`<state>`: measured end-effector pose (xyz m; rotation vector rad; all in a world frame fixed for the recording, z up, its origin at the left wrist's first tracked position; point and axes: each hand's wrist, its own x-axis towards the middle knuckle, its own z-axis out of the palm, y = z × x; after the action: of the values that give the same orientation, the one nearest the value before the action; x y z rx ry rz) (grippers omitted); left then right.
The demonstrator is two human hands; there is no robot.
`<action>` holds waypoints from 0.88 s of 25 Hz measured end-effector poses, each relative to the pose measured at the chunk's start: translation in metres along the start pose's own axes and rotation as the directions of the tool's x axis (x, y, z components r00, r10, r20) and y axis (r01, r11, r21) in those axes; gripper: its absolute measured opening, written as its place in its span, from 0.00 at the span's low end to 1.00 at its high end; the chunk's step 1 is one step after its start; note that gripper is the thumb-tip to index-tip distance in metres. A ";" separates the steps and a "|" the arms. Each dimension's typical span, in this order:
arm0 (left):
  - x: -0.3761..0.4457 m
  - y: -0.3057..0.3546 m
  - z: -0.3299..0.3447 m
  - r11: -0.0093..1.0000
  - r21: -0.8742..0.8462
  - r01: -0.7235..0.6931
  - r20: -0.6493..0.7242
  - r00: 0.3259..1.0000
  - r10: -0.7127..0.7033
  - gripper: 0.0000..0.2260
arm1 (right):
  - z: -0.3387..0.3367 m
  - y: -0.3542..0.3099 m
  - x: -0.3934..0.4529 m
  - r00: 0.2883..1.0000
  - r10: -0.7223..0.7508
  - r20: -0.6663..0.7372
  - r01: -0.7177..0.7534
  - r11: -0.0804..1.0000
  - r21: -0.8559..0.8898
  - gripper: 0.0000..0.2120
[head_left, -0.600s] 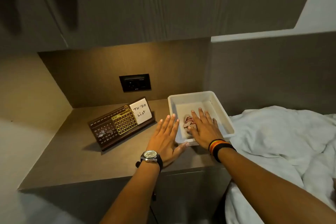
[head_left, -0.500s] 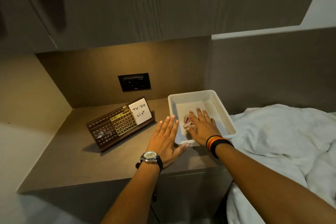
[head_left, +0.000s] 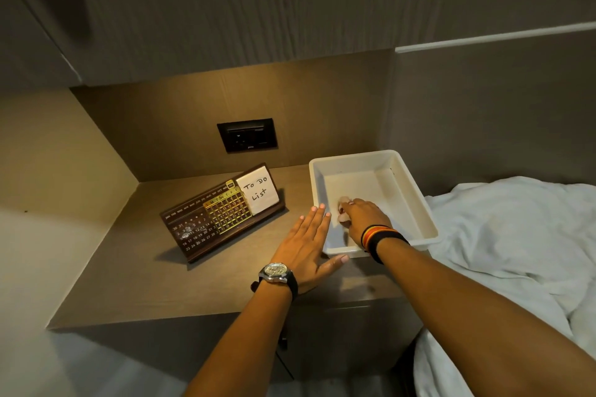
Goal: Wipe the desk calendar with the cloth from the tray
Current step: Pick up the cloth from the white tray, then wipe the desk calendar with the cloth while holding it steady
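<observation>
A dark brown desk calendar (head_left: 213, 219) with a gold date grid and a white "To Do List" note leans on the bedside shelf, left of centre. To its right stands a white plastic tray (head_left: 416, 203). Inside the tray, my right hand (head_left: 362, 217) has its fingers curled around a small pale cloth with red marks (head_left: 342, 205), mostly hidden under the hand. My left hand (head_left: 306, 245) lies flat on the shelf with fingers spread, its thumb touching the tray's near left corner.
A black wall socket (head_left: 247, 135) sits on the back panel above the calendar. Cabinets overhang the shelf (head_left: 129, 284). A rumpled white bedsheet (head_left: 516, 251) fills the right side, against the tray's right edge.
My right hand's fingers went from spread over the cloth to curled around it. The left hand stayed flat by the tray. The view tilted slightly downward.
</observation>
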<state>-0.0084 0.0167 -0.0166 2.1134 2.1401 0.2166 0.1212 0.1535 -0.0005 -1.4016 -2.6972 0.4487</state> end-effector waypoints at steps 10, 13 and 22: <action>-0.043 -0.073 -0.057 0.985 0.173 -0.001 -0.059 0.998 0.011 0.43 | -0.009 -0.031 -0.014 0.954 0.033 -0.297 0.054 0.959 0.279 0.26; -0.059 -0.108 -0.082 0.973 0.230 -0.027 -0.041 0.998 0.037 0.44 | -0.014 -0.079 -0.021 0.929 0.037 -0.369 0.123 0.908 0.401 0.30; -0.098 -0.242 -0.156 0.879 0.419 -0.228 0.118 0.973 0.197 0.58 | 0.040 -0.230 -0.043 0.897 0.200 -0.395 0.123 0.745 0.655 0.30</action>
<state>-0.2742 -0.0864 0.0899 2.5483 2.0566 -0.3463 -0.0432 -0.0149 0.0309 -1.1508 -1.8451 0.8706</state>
